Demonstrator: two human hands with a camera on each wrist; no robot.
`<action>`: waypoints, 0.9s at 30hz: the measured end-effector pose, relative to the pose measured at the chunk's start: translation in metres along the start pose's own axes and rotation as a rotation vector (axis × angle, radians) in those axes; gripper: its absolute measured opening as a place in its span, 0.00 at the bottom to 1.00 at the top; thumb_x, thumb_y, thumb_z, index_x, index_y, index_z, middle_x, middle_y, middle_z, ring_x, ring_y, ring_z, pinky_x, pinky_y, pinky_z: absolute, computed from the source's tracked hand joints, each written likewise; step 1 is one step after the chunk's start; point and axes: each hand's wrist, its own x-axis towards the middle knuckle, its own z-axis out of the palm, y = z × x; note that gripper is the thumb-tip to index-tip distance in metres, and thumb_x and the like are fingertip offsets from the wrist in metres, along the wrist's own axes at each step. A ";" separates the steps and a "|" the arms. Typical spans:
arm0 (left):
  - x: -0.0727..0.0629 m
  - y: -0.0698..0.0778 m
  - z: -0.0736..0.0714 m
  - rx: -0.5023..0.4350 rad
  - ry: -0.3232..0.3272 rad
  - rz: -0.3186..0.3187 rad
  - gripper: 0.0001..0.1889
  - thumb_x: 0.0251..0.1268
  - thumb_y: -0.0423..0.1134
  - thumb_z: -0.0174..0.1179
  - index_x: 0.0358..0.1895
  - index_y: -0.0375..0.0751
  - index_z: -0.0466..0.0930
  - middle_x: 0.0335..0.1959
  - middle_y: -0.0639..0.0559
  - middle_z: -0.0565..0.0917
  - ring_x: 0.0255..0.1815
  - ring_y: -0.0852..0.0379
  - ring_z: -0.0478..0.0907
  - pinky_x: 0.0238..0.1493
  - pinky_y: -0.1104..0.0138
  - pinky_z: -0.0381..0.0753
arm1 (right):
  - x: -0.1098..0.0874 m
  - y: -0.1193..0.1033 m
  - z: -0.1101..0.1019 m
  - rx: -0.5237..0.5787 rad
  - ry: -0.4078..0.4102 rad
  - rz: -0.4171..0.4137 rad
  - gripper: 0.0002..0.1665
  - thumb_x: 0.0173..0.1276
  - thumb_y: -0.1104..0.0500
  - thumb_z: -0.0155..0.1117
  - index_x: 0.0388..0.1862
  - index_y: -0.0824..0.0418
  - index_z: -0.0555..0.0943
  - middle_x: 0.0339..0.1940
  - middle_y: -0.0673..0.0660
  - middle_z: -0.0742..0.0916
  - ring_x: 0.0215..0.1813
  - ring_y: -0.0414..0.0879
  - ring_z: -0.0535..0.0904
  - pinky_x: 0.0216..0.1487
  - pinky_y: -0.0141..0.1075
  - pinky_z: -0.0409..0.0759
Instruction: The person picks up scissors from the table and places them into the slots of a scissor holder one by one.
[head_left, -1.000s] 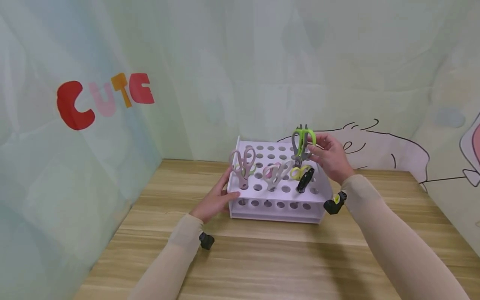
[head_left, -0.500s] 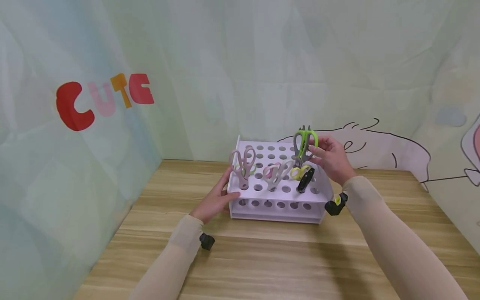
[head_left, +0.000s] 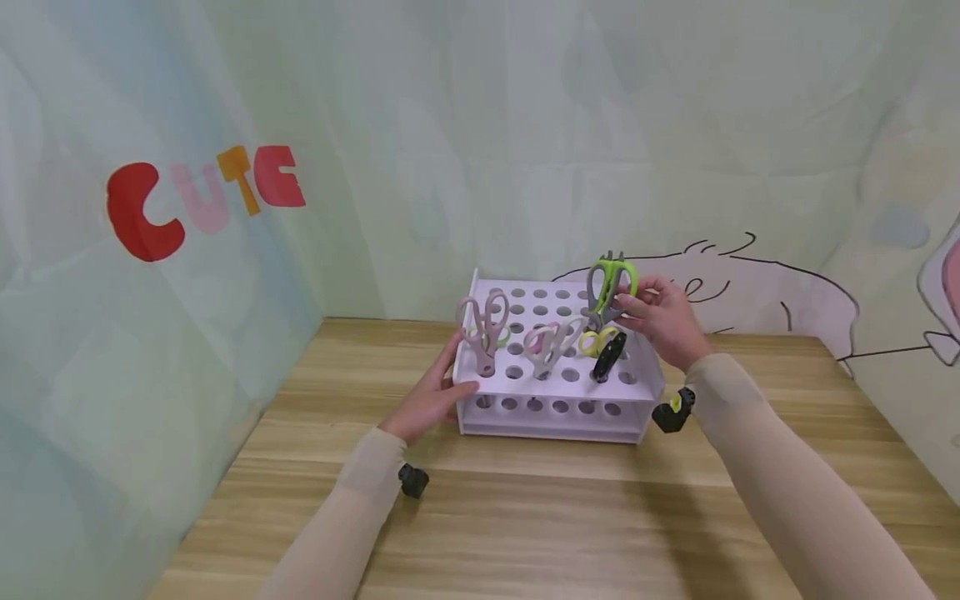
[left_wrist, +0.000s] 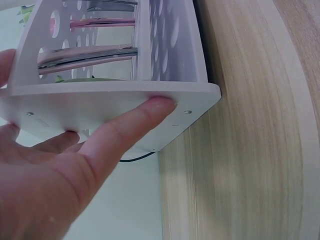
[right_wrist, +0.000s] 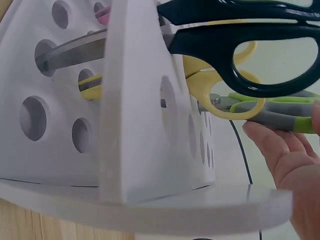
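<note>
A white two-tier rack (head_left: 570,387) with round holes holds several pairs of scissors upright. My right hand (head_left: 663,321) pinches the handle of green-and-grey scissors (head_left: 601,302) at the rack's back right; in the right wrist view, their blades (right_wrist: 222,102) go down behind the yellow scissors (right_wrist: 212,90). Black-handled scissors (head_left: 610,357) stand just in front. My left hand (head_left: 427,404) rests spread against the rack's left side. In the left wrist view, its thumb (left_wrist: 125,130) lies extended along the side panel (left_wrist: 75,102).
Pinkish scissors (head_left: 486,337) stand at the rack's front left, and grey-white scissors (head_left: 551,350) near its front middle. Underneath is a wood-grain table (head_left: 525,525). A printed curtain (head_left: 420,167) hangs close behind the rack.
My right hand and the green-and-grey scissors have shifted slightly down and right. My left hand keeps its place on the rack.
</note>
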 end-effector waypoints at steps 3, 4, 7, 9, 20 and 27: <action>0.000 0.001 0.000 0.002 -0.001 0.000 0.45 0.72 0.35 0.56 0.80 0.68 0.37 0.82 0.51 0.36 0.72 0.33 0.59 0.47 0.42 0.81 | 0.000 0.000 0.002 -0.034 -0.003 -0.010 0.07 0.76 0.66 0.55 0.47 0.63 0.67 0.58 0.67 0.78 0.54 0.48 0.81 0.56 0.40 0.80; 0.000 0.001 0.000 0.002 -0.005 -0.001 0.45 0.73 0.35 0.56 0.80 0.68 0.37 0.81 0.51 0.36 0.72 0.32 0.59 0.47 0.41 0.81 | 0.000 0.000 0.002 -0.041 0.001 -0.010 0.07 0.76 0.66 0.55 0.47 0.63 0.67 0.60 0.68 0.78 0.54 0.48 0.81 0.55 0.40 0.80; 0.001 0.001 0.001 0.004 -0.011 -0.004 0.44 0.73 0.35 0.55 0.80 0.68 0.37 0.81 0.51 0.35 0.73 0.32 0.58 0.48 0.40 0.80 | -0.001 0.002 0.003 -0.051 0.013 -0.011 0.06 0.76 0.67 0.53 0.47 0.63 0.66 0.62 0.71 0.77 0.56 0.52 0.80 0.54 0.39 0.81; 0.001 0.000 0.001 0.007 -0.011 -0.004 0.44 0.74 0.35 0.55 0.80 0.68 0.36 0.81 0.51 0.35 0.73 0.32 0.57 0.49 0.40 0.80 | -0.001 0.002 0.002 -0.064 0.013 -0.017 0.06 0.77 0.67 0.52 0.48 0.64 0.66 0.62 0.72 0.76 0.58 0.54 0.80 0.54 0.38 0.81; 0.000 0.001 0.001 0.020 -0.015 -0.019 0.44 0.73 0.36 0.55 0.80 0.69 0.36 0.81 0.49 0.37 0.72 0.32 0.59 0.48 0.40 0.80 | -0.005 0.007 0.004 -0.144 0.017 -0.047 0.10 0.77 0.69 0.52 0.52 0.69 0.64 0.60 0.73 0.79 0.56 0.54 0.82 0.51 0.36 0.82; 0.000 0.002 0.000 0.016 -0.014 -0.018 0.44 0.74 0.36 0.55 0.80 0.68 0.36 0.81 0.49 0.36 0.72 0.32 0.59 0.49 0.40 0.80 | -0.003 0.009 0.006 -0.181 -0.012 -0.042 0.11 0.76 0.69 0.52 0.53 0.72 0.65 0.59 0.74 0.79 0.57 0.55 0.81 0.52 0.35 0.82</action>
